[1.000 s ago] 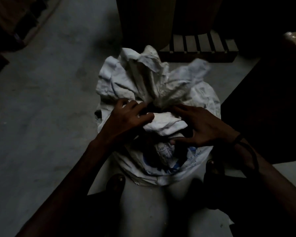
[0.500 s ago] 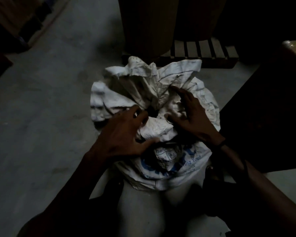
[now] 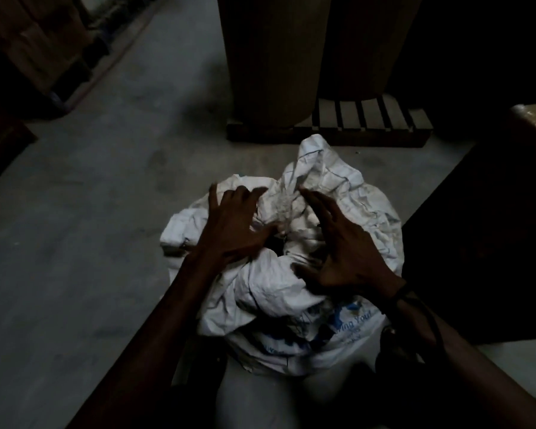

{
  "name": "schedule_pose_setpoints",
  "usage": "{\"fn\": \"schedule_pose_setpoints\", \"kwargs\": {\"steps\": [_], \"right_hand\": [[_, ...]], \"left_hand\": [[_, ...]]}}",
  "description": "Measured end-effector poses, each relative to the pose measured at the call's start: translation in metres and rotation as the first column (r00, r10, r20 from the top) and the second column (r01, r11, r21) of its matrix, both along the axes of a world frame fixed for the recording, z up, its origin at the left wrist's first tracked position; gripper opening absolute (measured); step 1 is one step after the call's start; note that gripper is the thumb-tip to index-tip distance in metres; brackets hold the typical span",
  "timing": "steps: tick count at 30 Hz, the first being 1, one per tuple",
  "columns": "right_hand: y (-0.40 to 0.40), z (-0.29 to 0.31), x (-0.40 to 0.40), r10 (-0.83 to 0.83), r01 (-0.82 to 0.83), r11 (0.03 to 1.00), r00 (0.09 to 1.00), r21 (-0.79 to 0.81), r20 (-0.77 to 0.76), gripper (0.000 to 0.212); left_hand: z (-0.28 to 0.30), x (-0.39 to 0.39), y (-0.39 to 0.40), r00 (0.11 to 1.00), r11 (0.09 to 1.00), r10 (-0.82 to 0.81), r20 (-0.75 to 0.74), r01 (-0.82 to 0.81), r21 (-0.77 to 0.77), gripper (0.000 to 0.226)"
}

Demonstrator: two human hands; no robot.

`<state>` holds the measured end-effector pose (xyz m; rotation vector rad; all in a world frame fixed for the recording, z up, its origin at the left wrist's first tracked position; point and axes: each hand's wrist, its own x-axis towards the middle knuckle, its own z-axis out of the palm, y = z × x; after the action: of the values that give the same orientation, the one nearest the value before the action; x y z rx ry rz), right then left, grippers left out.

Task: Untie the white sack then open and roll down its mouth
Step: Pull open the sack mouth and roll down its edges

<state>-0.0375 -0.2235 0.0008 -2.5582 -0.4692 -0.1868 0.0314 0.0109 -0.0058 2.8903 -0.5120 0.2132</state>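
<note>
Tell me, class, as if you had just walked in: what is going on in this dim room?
A person is bent over a white sack standing on a concrete floor. The left hand and the right hand are spread on the crumpled mouth of the sack, fingers open, on either side of a dark gap at its middle. The mouth looks loosened but bunched, not yet rolled down. A wooden pallet lies behind.

Dim light where I stand. Grey concrete floor [image 3: 75, 243], scuffed and stained. Ahead of me, a slatted wooden pallet [image 3: 369, 114] carries two tall brown cylinders [image 3: 270, 57]. Dark block [image 3: 492, 227] at my right; stacked shelving [image 3: 28, 41] upper left, detail indistinct.
</note>
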Motion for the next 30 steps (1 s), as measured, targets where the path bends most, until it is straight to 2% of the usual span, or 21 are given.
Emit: {"fn": "schedule_pose_setpoints", "kwargs": {"steps": [5,8,11,13,14,16,18,20,22,24,26,28,30], "right_hand": [[-0.006,-0.009,0.010,-0.243,0.252,0.952,0.967,-0.173,0.071,0.092],[0.003,-0.008,0.009,-0.345,0.355,0.915,0.935,-0.191,0.084,0.075],[0.015,0.000,0.007,-0.412,0.443,0.878,0.892,-0.181,0.184,0.065],[0.020,0.016,0.004,-0.395,0.436,0.896,0.870,-0.083,0.297,0.063],[0.021,0.025,0.003,-0.352,0.388,0.921,0.868,-0.035,0.350,0.064],[0.020,0.033,0.006,-0.203,0.238,0.971,0.891,-0.037,0.406,0.069],[0.015,0.024,0.014,-0.105,0.151,0.981,0.937,-0.117,0.334,0.073],[0.008,0.006,0.021,-0.101,0.149,0.966,0.969,-0.210,0.226,0.075],[0.003,-0.012,0.026,-0.107,0.133,0.967,0.986,-0.218,0.130,0.080],[0.003,-0.017,0.029,-0.124,0.127,0.987,0.992,-0.102,0.033,0.073],[0.004,-0.012,0.033,-0.188,0.196,0.977,0.978,0.087,-0.094,0.054],[0.002,-0.011,0.037,-0.198,0.231,0.942,0.968,0.244,-0.153,0.035],[-0.004,-0.010,0.036,-0.182,0.236,0.893,0.968,0.382,-0.172,0.024]], "left_hand": [[-0.001,-0.002,-0.010,0.992,0.989,-0.023,-0.126,0.004,-0.150,0.088],[0.005,-0.008,-0.014,0.974,0.985,-0.061,-0.220,0.023,-0.170,0.088],[0.012,-0.013,-0.019,0.982,0.964,-0.117,-0.149,0.076,-0.254,0.067],[0.016,-0.014,-0.021,0.984,0.950,-0.127,-0.127,0.084,-0.301,0.062],[0.017,-0.015,-0.023,0.982,0.940,-0.140,-0.127,0.092,-0.329,0.063],[0.019,-0.016,-0.026,0.979,0.913,-0.169,-0.111,0.113,-0.393,0.065],[0.022,-0.015,-0.027,0.978,0.872,-0.181,-0.099,0.113,-0.476,0.071],[0.023,-0.012,-0.026,0.981,0.827,-0.182,-0.069,0.115,-0.550,0.080],[0.022,-0.011,-0.025,0.982,0.821,-0.181,-0.055,0.119,-0.559,0.088],[0.022,-0.011,-0.024,0.980,0.822,-0.187,-0.062,0.121,-0.557,0.091],[0.022,-0.014,-0.022,0.987,0.839,-0.156,-0.029,0.117,-0.532,0.090],[0.019,-0.021,-0.018,0.992,0.909,-0.047,0.114,0.089,-0.407,0.081],[0.018,-0.033,-0.017,0.955,0.968,0.125,0.271,-0.057,-0.245,0.076]]}}
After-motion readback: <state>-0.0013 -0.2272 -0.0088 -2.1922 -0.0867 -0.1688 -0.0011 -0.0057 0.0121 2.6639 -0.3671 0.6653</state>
